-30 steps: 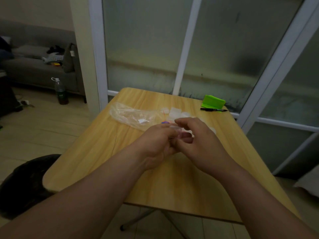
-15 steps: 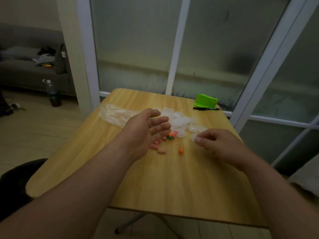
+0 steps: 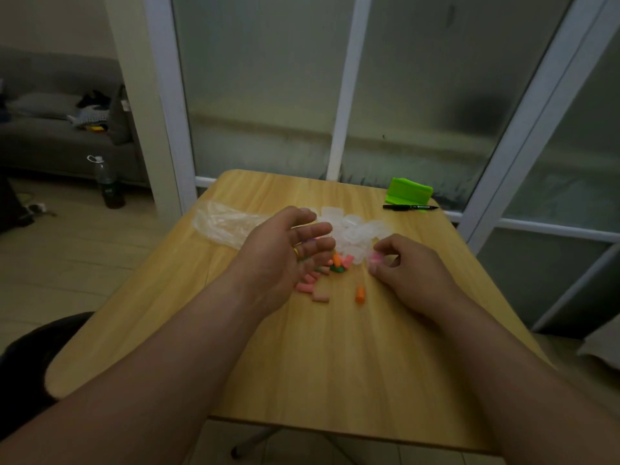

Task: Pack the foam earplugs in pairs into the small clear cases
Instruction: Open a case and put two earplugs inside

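L hand point(image 3: 285, 253) spread open w/ nothing held, R hand point(image 3: 407, 266) pinching pink earplug point(image 3: 376, 259)

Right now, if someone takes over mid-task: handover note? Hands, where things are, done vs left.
Left hand: open, fingers relaxed, above the loose earplugs; it holds nothing I can make out.
Right hand: pinches a clear case with pink showing inside; lid state unclear.
Earplugs: pink, orange and green, scattered on the table; one orange earplug lies apart, nearer the person.
Heap of cases: behind the earplugs, beside a plastic bag.
Done: possibly the case in hand; filled cases in the heap cannot be told.
Left: pair and pack the loose earplugs.
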### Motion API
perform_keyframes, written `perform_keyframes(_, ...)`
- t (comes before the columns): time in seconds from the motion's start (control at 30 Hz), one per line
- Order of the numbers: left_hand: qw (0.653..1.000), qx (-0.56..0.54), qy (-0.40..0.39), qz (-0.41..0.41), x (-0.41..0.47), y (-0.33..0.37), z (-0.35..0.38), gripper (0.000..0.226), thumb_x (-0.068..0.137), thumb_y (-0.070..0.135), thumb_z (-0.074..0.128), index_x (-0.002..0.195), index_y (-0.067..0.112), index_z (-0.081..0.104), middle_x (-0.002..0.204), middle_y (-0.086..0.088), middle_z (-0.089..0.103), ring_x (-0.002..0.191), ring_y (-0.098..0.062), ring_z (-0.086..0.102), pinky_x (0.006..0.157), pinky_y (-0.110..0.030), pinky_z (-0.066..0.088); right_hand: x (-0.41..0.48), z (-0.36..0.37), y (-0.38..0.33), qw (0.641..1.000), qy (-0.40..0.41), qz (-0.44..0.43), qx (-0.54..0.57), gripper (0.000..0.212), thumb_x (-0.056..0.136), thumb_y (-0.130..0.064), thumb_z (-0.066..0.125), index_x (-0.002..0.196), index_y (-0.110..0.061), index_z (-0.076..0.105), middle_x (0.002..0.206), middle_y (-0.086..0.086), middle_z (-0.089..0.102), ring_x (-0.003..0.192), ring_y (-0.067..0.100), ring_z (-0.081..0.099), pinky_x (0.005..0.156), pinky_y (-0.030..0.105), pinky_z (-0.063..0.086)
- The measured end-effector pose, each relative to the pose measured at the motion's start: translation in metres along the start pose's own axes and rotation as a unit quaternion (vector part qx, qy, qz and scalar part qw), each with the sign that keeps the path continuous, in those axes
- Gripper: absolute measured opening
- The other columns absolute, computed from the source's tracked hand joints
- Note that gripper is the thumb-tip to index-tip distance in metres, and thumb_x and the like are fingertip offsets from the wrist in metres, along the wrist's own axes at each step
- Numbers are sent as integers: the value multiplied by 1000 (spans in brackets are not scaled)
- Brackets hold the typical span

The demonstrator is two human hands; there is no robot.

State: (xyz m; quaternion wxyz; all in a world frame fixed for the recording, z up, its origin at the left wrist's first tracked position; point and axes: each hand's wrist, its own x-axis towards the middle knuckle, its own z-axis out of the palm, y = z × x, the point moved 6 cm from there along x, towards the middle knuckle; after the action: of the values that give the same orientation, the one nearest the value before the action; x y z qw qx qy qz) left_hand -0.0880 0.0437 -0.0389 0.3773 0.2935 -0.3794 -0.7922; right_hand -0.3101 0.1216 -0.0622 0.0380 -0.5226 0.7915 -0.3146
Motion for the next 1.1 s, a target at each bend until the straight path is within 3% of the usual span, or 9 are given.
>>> perform_keyframes(0.3,1000,2,-2,-4,0,1,0,22,99,21,61,115,6,65,112,-16,75,90,-27,72,75,-37,63,7,2,0,999,39,-8,-4,36,96,-33,74,131,-30,68,132,-8,66,106,15,64,89,33,49)
perform_keyframes(0.43,1000,-7,0,-4,0,3,-2,21,99,19,60,113,5,65,111,-16,74,86,-25,72,67,-34,63,8,3,-12,997,50,-61,-26,33,97,-25,69,127,-38,70,121,-8,57,96,8,57,87,35,51)
perform_keyframes(0.53,1000,-9,2,-5,0,4,-3,21,99,19,59,113,5,65,113,-16,74,88,-26,71,72,-35,63,6,12,-20,994,29,-94,-51,35,97,-29,69,131,-36,73,112,-12,50,107,11,56,90,39,54)
perform_keyframes(0.7,1000,-8,4,0,-1,8,-6,23,100,20,59,117,5,64,111,-15,75,88,-25,72,78,-35,62,3,9,-24,988,43,-104,-108,27,94,-45,73,117,-32,78,111,-12,55,110,12,51,87,39,53)
perform_keyframes(0.87,1000,-8,8,4,-1,11,-8,22,99,20,59,115,7,65,111,-15,75,90,-26,72,78,-35,62,0,6,-32,981,50,-103,-157,23,96,-46,70,113,-31,74,108,-12,71,106,13,53,78,37,48)
perform_keyframes(1.0,1000,-7,3,2,-2,9,-6,21,100,20,58,115,7,64,109,-14,75,88,-25,71,75,-34,62,-3,7,-31,985,44,-85,-142,23,97,-46,70,117,-35,69,99,-14,64,105,11,55,74,34,44)
perform_keyframes(1.1,1000,-6,4,3,-2,9,-8,25,99,21,59,119,6,65,110,-14,76,88,-24,72,76,-34,63,-4,7,-31,991,33,-73,-111,26,98,-40,70,123,-36,65,103,-15,59,105,9,54,74,31,40)
